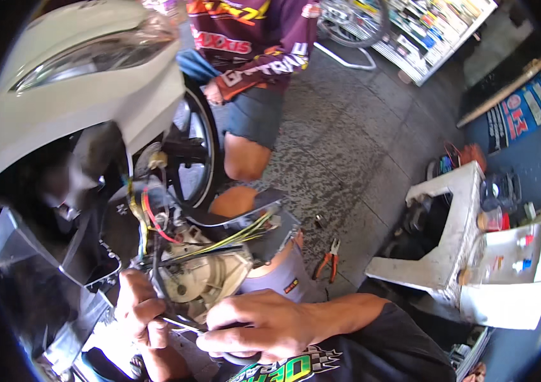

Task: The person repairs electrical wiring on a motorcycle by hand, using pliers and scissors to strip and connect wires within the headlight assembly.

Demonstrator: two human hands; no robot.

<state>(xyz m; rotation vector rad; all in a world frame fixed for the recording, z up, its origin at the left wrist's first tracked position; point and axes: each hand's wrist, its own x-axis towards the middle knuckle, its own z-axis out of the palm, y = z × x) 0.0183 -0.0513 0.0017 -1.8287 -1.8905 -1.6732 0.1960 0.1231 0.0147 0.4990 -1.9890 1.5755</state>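
Observation:
My left hand [140,310] is closed in a pinch beside the opened front of a pale motor scooter [85,73]; what its fingers hold is too small to make out. A dark cable [161,274] runs down close to those fingers. My right hand [261,326] is wrapped round the dark loop handle of what look like scissors [181,325], their thin silver blade pointing at the left fingertips. Just beyond both hands lies a beige plastic housing [203,277], with yellow-green wires [235,234] and a red wire [148,205] strung above it.
Orange-handled pliers [327,262] lie on the grey tiled floor [347,153]. A white stool-like stand [439,267] with containers is at the right. Across from me, another person in a maroon jersey [251,44] crouches by the scooter's wheel [203,146]. A bicycle wheel [363,25] stands farther back.

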